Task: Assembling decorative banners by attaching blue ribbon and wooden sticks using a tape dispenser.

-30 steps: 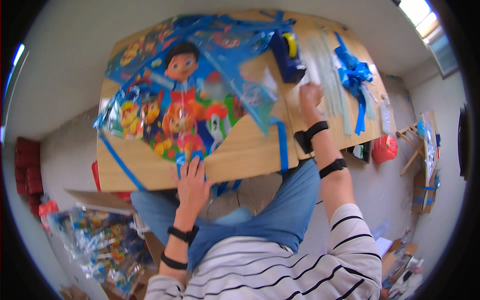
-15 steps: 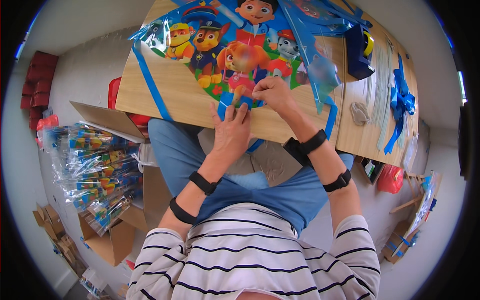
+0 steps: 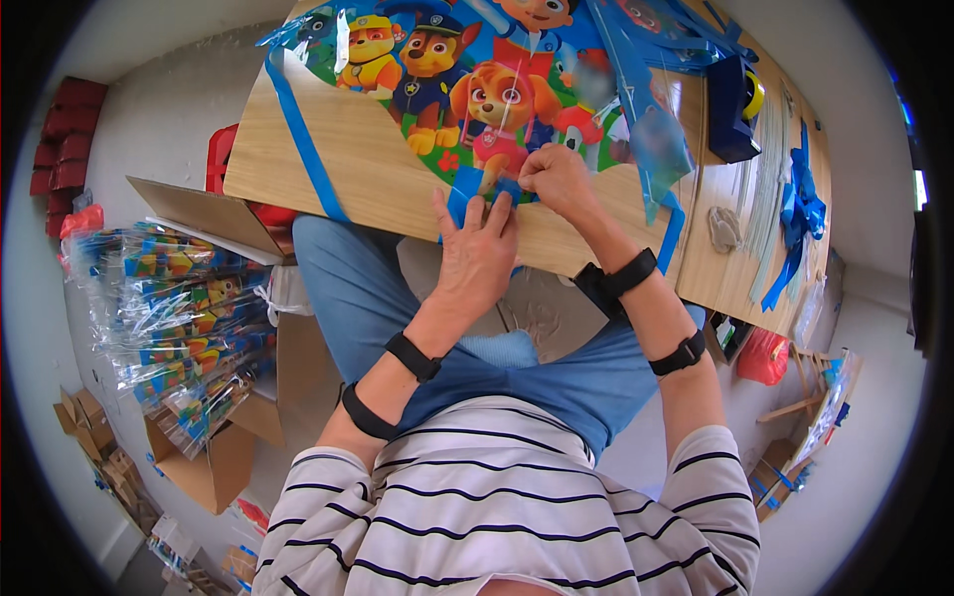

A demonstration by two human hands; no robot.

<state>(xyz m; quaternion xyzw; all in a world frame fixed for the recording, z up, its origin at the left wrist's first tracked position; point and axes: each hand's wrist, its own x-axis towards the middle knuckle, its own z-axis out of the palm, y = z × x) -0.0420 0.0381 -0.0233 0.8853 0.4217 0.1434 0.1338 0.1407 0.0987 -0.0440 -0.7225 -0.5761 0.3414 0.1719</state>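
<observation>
A printed plastic sheet with cartoon dogs [image 3: 502,99] lies on the wooden table, its rounded lower edge toward me. My left hand [image 3: 475,253] rests at the table's near edge. Its fingers are stretched out over a blue ribbon [image 3: 462,191] at the sheet's lower tip. Just to the right, my right hand [image 3: 558,181] has thumb and forefinger pinched together at that tip. Whatever sits between those fingertips is too small to make out. More blue ribbon [image 3: 303,144] runs down the sheet's left side, and another strip [image 3: 673,233] hangs on its right.
Farther right stand a dark blue tape dispenser [image 3: 733,109], thin pale sticks [image 3: 770,169] and a blue ribbon bow [image 3: 798,204]. On the floor at left, wrapped printed sheets [image 3: 184,318] spill over an open cardboard box [image 3: 204,472]. A red bag [image 3: 763,356] lies at right.
The view has shifted slightly, moving the sheet up and right in the picture. Both hands stay at the sheet's lower tip, the left fingers spread and the right ones pinched.
</observation>
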